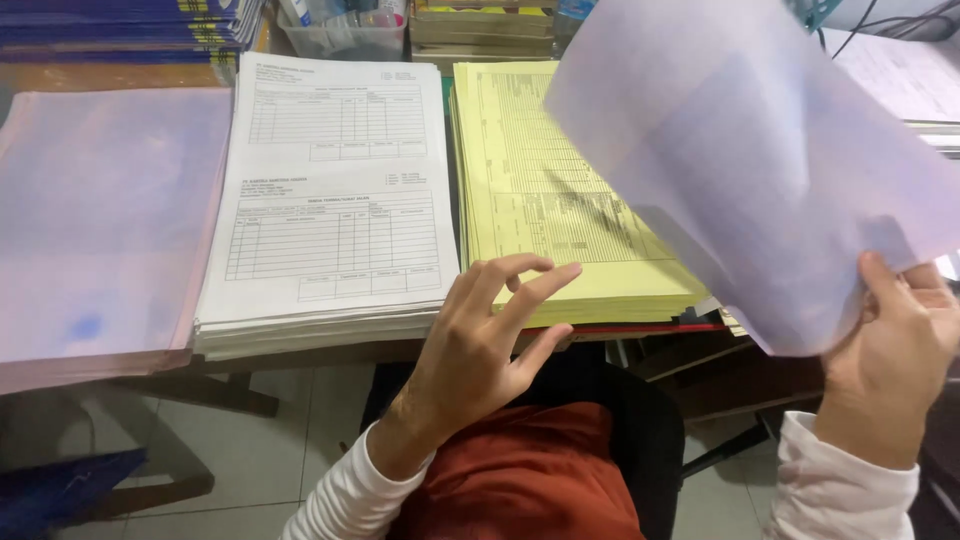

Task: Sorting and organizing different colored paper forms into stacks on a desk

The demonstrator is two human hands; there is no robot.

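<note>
We hold a thin pale lilac sheet [740, 150] up in the air with our right hand [890, 350], the thumb and fingers pinching its lower corner, so that the sheet tilts over the right end of the table [300, 352] and hides part of what lies behind it. Our left hand [480, 350] is empty, its fingers loosely spread and curled, reaching toward the near edge of the yellow stack [550, 200] of printed forms; the fingertips look to be at or just above the top sheet, though we cannot tell whether they truly touch.

Three piles lie side by side on the table. The lilac stack [100, 220] sits at the left, the white stack [335, 200] of printed forms just beside it in the middle, and the yellow stack at the right. All three are thick.

As we judge it, one lilac sheet is in hand and no yellow sheet is yet lifted. With the piles this tall, most of the sheets look to be waiting, and we see no finished set in view.

At the far edge stand a clear plastic tub [340, 35] and more stacked paper [480, 25].
</note>
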